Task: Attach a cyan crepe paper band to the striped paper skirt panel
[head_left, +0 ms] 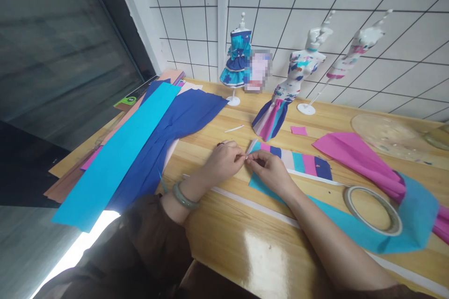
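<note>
My left hand (226, 162) is closed in a pinch, its fingertips meeting those of my right hand (269, 170), which is pinching as well. A tiny whitish bit shows between them, apparently the end of a narrow white tape. This tape runs from a tape roll (397, 222) along the lower edge of a strip of striped crepe paper (298, 161) in turquoise, pink, navy and pale bands. Under my right hand and the roll lies a long turquoise crepe paper strip (333, 217). My fingers hide the striped piece's lower left corner.
Turquoise paper (122, 149) and navy paper (196, 110) are piled on the left. Three small mannequins stand at the back: a blue-dressed one (240, 56), a striped-skirted one (301, 65), and a mostly bare one (365, 42). Pink paper (354, 154) lies right; a white strip (256, 208) crosses the front.
</note>
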`<move>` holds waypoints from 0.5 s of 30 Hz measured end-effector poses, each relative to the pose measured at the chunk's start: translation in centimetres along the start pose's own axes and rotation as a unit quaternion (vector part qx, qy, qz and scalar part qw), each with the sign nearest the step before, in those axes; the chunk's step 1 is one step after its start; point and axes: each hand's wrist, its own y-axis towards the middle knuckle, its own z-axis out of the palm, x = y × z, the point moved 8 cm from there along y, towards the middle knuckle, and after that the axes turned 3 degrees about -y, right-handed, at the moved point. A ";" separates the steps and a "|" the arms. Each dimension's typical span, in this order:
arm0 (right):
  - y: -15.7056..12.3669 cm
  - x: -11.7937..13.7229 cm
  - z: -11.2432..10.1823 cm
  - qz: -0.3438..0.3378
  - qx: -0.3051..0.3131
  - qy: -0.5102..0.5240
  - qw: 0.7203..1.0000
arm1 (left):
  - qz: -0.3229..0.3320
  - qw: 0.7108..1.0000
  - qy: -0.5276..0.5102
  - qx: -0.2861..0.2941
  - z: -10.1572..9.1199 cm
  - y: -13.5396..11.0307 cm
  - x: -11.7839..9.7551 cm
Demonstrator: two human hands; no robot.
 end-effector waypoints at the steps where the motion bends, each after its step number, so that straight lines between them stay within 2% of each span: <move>1: 0.0 0.0 0.0 0.000 0.000 -0.002 1.000 | 0.001 1.000 0.001 0.000 0.0 0.0 0.0; 15: 0.1 0.1 0.1 -0.013 0.001 -0.011 1.000 | 0.000 1.000 0.002 0.011 0.0 0.1 -0.2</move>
